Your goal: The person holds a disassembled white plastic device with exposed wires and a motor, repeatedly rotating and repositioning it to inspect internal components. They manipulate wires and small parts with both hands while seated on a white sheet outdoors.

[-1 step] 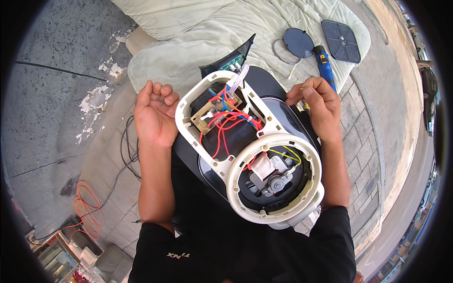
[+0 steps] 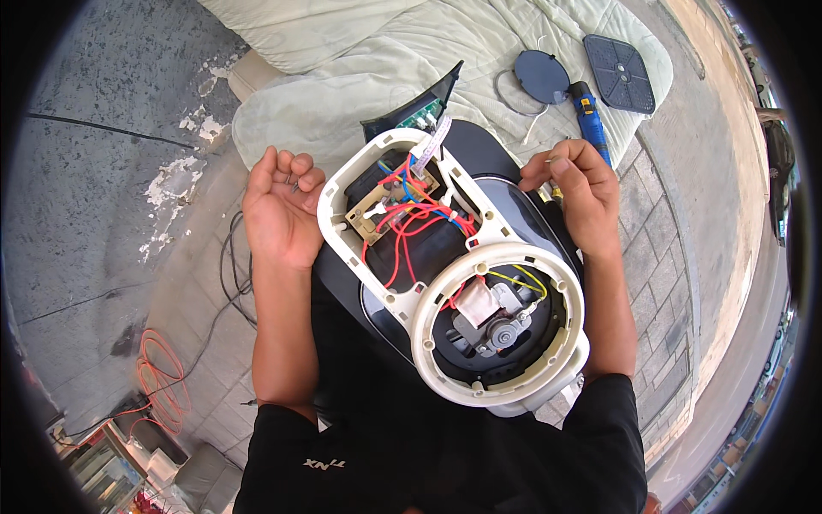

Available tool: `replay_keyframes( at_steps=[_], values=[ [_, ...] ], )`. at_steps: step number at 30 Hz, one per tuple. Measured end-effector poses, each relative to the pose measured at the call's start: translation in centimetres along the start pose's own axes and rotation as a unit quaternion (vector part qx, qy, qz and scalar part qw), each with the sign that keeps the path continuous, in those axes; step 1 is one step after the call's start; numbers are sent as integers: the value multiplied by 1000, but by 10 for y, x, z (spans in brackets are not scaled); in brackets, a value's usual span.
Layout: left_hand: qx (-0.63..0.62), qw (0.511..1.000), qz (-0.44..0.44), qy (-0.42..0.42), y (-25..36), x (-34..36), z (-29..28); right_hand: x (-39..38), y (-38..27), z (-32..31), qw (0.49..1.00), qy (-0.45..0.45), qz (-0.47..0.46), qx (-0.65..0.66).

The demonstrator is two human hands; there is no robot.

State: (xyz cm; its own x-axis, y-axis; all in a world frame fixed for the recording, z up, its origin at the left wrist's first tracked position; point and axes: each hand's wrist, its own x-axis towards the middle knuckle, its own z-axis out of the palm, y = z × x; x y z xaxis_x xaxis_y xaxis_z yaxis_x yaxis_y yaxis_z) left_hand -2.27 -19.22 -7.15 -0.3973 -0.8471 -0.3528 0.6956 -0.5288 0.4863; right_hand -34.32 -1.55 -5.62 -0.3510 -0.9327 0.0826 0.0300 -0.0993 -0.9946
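An opened appliance (image 2: 501, 224) lies across my lap, dark and glossy with a cream plastic frame. Inside the squarer part sits a circuit board (image 2: 370, 221) with red and blue wires (image 2: 419, 214); the round ring (image 2: 422, 343) surrounds a small motor (image 2: 497, 321). My left hand (image 2: 287, 210) rests palm up at its left edge, fingers curled over tiny dark metal pieces (image 2: 294, 185) that resemble screws. Over on the right side, my right hand (image 2: 578, 188) pinches a tiny screw-like piece (image 2: 550, 161) between thumb and fingers. A control panel (image 2: 419, 107) hangs by a ribbon cable at the top.
A pale quilted cover (image 2: 342, 94) spreads ahead. On it lie a round dark lid (image 2: 542, 77), a black ribbed plate (image 2: 618, 74) and a blue power screwdriver (image 2: 591, 124). Orange cable (image 2: 163, 381) and black cord (image 2: 229, 257) trail over the paving at left.
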Motion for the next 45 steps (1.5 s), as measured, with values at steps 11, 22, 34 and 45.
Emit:
replay_keyframes(
  at_steps=[11,22,34,45],
  values=[
    [9,1000,7,3,-1,0,2,-4,-1,2,1000,1,3,-14],
    [20,1000,14,-1,-1,3,-1,-1,1,3,999,1,-2,-39],
    [27,999,21,1,-1,6,-2,0,2,2,999,0,-14,-48],
    [39,999,22,13,-1,6,-2,-4,2,3,999,-4,-13,-51]
  ],
)
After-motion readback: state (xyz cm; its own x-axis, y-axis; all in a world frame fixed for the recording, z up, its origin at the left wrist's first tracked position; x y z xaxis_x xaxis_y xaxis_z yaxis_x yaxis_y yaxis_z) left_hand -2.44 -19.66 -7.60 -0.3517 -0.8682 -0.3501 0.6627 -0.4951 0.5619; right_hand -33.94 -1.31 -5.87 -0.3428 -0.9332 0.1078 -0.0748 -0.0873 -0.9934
